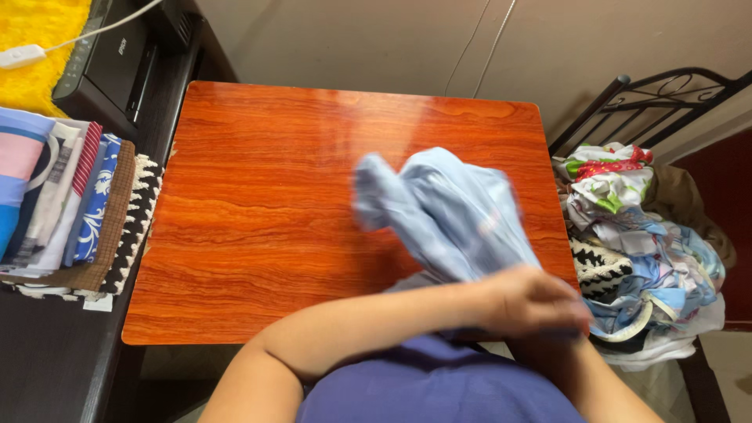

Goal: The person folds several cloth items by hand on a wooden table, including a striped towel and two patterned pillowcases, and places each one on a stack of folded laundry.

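Note:
My left hand (pixel 533 301) reaches across my body to the right and is closed on a light blue cloth (pixel 446 207). The cloth is bunched, blurred with motion, and hangs over the right half of a red-orange wooden table (pixel 258 211). My right forearm (pixel 583 376) comes up from the lower right. Its hand is tucked under my left hand and the cloth, so its grip is hidden.
A stack of folded patterned cloths (pixel 70 204) lies on a dark surface left of the table. A heap of unfolded clothes (pixel 634 235) fills a black metal chair (pixel 666 86) at the right. A black printer (pixel 110 59) and yellow fabric (pixel 39 23) sit at the top left.

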